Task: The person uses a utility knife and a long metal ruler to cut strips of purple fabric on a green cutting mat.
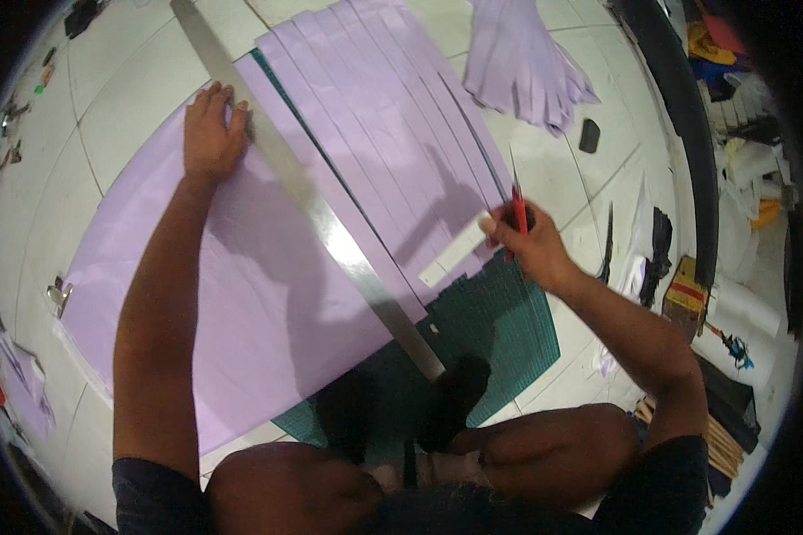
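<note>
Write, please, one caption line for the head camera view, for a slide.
Left hand presses a long metal ruler on lilac sheet; right hand holds a red knife.

Both forearms are bare from the wrist up to short dark sleeves, which end just above the elbows near the lower edge of the picture. The left hand (212, 134) and right hand (533, 245) wear no gloves, rings or watch (none that shows, anyway). Bare knees show below, and the clothing there is dark too.
</note>
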Motion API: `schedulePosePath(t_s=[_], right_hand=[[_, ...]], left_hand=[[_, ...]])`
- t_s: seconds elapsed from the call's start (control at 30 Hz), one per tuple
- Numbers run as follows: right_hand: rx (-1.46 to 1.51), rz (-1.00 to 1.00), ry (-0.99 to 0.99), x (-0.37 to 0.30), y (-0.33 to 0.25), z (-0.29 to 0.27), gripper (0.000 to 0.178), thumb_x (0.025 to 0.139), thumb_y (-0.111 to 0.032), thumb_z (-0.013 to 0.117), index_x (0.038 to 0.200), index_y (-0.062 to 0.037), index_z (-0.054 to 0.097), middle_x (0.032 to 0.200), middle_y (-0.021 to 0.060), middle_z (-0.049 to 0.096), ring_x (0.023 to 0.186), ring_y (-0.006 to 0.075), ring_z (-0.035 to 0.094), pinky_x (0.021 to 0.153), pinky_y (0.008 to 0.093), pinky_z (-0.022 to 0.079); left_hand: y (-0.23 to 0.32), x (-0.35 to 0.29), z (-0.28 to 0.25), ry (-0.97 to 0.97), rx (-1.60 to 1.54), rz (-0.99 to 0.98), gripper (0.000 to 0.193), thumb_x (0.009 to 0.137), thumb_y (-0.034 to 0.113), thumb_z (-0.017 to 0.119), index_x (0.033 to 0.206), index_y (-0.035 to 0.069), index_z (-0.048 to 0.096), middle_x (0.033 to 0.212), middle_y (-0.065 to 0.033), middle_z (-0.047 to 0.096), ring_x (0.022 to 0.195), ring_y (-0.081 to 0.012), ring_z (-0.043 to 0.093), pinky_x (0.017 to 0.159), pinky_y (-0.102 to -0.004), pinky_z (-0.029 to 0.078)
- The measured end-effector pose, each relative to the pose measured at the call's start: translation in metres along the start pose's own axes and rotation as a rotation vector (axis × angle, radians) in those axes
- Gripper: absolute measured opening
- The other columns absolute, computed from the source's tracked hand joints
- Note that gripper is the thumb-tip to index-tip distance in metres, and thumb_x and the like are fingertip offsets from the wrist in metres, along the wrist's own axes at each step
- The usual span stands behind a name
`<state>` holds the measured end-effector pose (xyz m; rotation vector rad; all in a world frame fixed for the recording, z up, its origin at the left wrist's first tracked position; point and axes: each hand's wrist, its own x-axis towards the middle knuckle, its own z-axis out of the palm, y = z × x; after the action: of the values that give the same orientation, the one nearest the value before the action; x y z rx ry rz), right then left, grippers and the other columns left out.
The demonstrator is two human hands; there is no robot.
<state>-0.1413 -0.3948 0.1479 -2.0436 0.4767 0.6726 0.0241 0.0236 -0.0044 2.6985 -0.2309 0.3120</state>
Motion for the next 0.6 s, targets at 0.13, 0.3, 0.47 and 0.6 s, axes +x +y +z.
schedulePosePath(t_s=[0.13,0.3,0.47,0.6], right_hand=[[0.093,0.122,0.053,-0.052,0.089,0.005,0.042,0.089,-0.039,0.074,0.106,-0.0029,0.06,0.087,0.0046,0.064,0.077,0.0126,0.059,0.068,0.029,0.049],[0.116,0.171,-0.016,-0.058,0.122,0.032,0.042,0.088,-0.039,0.076,0.106,-0.0032,0.062,0.086,0.0045,0.063,0.078,0.0139,0.058,0.073,0.0303,0.049],[0.022,0.083,-0.027,-0.046,0.143,0.049,0.036,0.093,-0.037,0.071,0.105,-0.0055,0.058,0.089,0.0038,0.059,0.076,0.0122,0.055,0.069,0.0286,0.047],[-0.007,0.027,0.023,-0.057,0.142,0.065,0.039,0.094,-0.039,0.069,0.104,-0.0032,0.059,0.088,0.0047,0.059,0.078,0.013,0.055,0.071,0.0297,0.048]], left_hand=[[0.021,0.001,-0.017,-0.245,0.057,-0.025,0.079,0.086,0.054,0.062,0.138,-0.004,0.05,0.145,-0.0262,0.045,0.138,-0.0386,0.039,0.115,-0.0482,0.028],[0.035,0.016,-0.046,-0.555,0.274,-0.04,0.124,0.062,0.067,0.079,0.149,-0.006,0.03,0.155,-0.0252,0.028,0.147,-0.0363,0.025,0.118,-0.0538,0.02],[0.035,0.016,-0.044,-0.6,0.317,-0.022,0.141,0.05,0.068,0.085,0.152,-0.004,0.021,0.158,-0.0243,0.022,0.149,-0.0372,0.02,0.119,-0.0553,0.019],[0.031,0.013,-0.04,-0.586,0.302,-0.027,0.141,0.049,0.066,0.087,0.152,-0.004,0.022,0.158,-0.025,0.022,0.148,-0.0377,0.021,0.119,-0.0549,0.021]])
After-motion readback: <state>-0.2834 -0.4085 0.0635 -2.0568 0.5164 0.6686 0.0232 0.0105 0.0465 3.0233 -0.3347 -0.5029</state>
